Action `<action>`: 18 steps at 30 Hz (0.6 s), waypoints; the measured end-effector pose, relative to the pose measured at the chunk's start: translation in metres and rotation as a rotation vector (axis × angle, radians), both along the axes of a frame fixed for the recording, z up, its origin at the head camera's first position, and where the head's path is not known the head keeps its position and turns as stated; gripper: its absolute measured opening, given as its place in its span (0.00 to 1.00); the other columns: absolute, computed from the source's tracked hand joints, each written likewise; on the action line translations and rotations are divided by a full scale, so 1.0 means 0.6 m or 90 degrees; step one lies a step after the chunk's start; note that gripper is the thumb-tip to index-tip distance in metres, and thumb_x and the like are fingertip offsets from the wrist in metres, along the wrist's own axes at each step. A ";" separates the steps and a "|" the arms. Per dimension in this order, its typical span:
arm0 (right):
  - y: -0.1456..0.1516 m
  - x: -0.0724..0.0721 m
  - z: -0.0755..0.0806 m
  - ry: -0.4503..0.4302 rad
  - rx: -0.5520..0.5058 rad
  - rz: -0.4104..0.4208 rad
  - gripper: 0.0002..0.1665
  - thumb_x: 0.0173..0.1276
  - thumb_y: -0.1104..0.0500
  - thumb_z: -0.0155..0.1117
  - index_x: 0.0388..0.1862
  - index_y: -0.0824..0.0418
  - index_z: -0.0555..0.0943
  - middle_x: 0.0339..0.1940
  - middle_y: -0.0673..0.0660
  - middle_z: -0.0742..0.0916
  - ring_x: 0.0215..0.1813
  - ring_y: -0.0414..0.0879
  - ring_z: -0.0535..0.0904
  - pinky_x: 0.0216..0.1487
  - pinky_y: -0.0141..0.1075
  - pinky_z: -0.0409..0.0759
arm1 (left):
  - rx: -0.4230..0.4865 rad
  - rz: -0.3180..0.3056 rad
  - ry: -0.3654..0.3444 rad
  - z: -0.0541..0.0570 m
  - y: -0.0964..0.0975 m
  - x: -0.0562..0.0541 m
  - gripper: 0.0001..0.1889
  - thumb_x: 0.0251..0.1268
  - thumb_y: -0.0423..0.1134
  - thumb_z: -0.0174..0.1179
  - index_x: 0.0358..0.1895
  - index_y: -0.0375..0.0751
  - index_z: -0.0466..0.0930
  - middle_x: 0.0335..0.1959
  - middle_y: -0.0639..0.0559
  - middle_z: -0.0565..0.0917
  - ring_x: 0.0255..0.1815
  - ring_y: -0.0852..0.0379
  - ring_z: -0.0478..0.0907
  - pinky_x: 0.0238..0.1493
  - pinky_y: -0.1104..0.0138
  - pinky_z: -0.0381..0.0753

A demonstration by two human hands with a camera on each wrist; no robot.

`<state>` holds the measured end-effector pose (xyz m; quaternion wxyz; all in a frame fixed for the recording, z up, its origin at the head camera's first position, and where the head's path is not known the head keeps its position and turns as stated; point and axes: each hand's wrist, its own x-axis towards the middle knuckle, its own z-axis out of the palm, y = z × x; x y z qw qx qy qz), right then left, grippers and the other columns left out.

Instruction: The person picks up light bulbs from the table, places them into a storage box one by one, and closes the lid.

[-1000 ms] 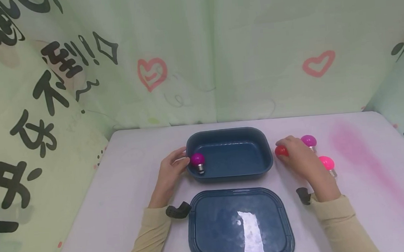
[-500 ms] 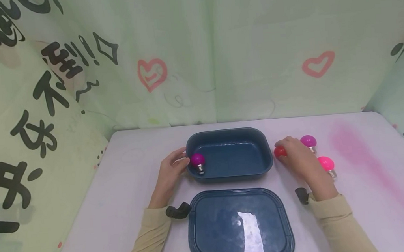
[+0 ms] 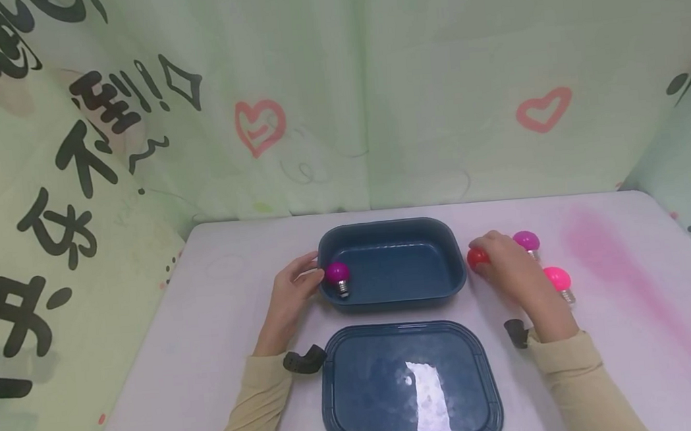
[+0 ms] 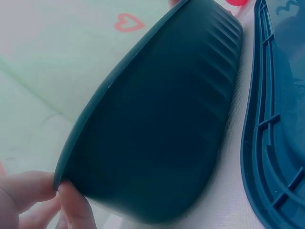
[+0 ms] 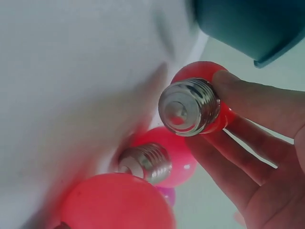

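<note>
My left hand pinches the left rim of a dark blue plastic box; the left wrist view shows thumb and fingers on either side of that rim. Inside the box, at its left end, lies a purple light bulb. My right hand holds a red light bulb just right of the box. The right wrist view shows its silver screw base pointing at the camera, with the thumb and fingers round the globe. Beyond that hand lie a second purple bulb and a pink bulb.
A dark blue lid lies flat in front of the box, between my forearms. Low in the right wrist view, another red globe looms close to the camera. The white table backs onto a green printed curtain.
My right hand has shifted very slightly left with the red bulb, toward the box. The left hand, box and lid stay where they were.
</note>
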<state>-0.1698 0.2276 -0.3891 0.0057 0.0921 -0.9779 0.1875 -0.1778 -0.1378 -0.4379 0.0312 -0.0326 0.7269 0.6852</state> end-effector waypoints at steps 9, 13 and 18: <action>-0.002 -0.001 0.017 0.020 -0.005 0.014 0.30 0.57 0.71 0.73 0.59 0.73 0.77 0.53 0.72 0.81 0.58 0.68 0.76 0.56 0.60 0.77 | -0.002 -0.001 -0.001 0.002 -0.001 0.001 0.23 0.67 0.34 0.62 0.65 0.41 0.75 0.58 0.40 0.79 0.53 0.55 0.81 0.51 0.66 0.81; -0.004 0.002 0.025 0.031 -0.015 0.014 0.28 0.58 0.71 0.72 0.59 0.72 0.77 0.53 0.72 0.81 0.57 0.67 0.76 0.56 0.60 0.77 | 0.004 -0.007 0.001 0.002 -0.002 0.003 0.23 0.67 0.34 0.62 0.66 0.41 0.75 0.58 0.40 0.79 0.52 0.56 0.81 0.51 0.65 0.80; -0.008 0.004 0.038 0.053 -0.023 0.022 0.26 0.59 0.71 0.70 0.57 0.73 0.78 0.53 0.72 0.81 0.56 0.67 0.76 0.56 0.61 0.77 | 0.005 -0.012 0.003 0.001 -0.004 0.004 0.23 0.67 0.35 0.62 0.66 0.41 0.75 0.58 0.39 0.78 0.51 0.57 0.80 0.51 0.64 0.80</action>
